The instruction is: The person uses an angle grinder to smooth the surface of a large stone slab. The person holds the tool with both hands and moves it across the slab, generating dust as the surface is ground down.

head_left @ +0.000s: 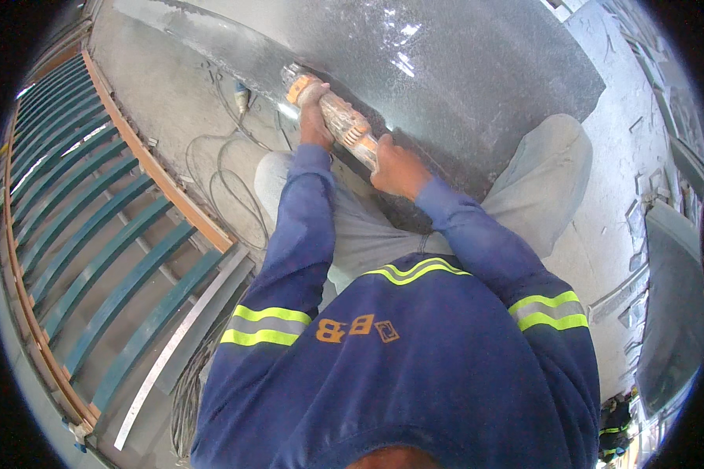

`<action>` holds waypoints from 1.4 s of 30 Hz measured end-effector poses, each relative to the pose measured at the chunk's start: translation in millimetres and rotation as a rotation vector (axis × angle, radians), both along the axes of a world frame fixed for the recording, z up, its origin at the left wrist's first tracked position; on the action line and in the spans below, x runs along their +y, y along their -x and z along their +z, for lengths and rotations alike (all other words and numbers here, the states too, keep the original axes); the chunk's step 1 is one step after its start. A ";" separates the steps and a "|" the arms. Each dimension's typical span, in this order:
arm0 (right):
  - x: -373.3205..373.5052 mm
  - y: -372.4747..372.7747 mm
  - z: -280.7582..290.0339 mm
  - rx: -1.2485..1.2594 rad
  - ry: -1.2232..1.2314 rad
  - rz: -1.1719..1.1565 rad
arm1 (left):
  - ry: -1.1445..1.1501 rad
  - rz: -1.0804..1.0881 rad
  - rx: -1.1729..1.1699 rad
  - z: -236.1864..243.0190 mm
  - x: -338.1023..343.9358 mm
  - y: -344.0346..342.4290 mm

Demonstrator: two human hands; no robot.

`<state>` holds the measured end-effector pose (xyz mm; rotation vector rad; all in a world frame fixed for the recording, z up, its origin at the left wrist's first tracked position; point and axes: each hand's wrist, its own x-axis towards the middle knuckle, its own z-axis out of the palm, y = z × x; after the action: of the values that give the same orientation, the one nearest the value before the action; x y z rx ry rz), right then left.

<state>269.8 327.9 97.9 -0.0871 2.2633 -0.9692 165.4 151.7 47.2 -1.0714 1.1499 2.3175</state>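
A dusty orange and grey angle grinder (343, 119) lies slantwise in front of me, its head up and to the left. My left hand (314, 117) is closed round its body close behind the head. Farther back, my right hand (399, 170) grips the rear end. The grinder's head is at the edge of a large dark grey sheet (477, 70), smooth and shiny in patches. Whether the disc touches the sheet is hidden. My knees are bent on both sides of the tool, the right one against the sheet.
On the left lies an orange-framed rack with green slats (125, 227). A loose grey cable (219, 168) and a plug connector (242, 97) rest on the dusty floor near my left knee. Dark panels (669, 305) and scrap pieces line the right side. A person (616, 426) shows at lower right.
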 end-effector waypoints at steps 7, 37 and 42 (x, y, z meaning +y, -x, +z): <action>4.2 -2.7 6.4 -0.014 0.019 -0.002 | 0.059 -0.013 0.026 -6.6 -1.3 -4.5; -0.2 -3.4 -12.0 0.020 -0.009 -0.010 | 0.061 -0.040 0.057 4.0 4.4 0.2; -3.2 12.2 -8.4 0.003 0.032 0.011 | 0.040 -0.067 0.101 -5.7 -8.3 11.6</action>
<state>257.6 324.7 89.4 -0.1153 2.2484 -0.9999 153.7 143.4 41.5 -0.9239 1.2550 2.3286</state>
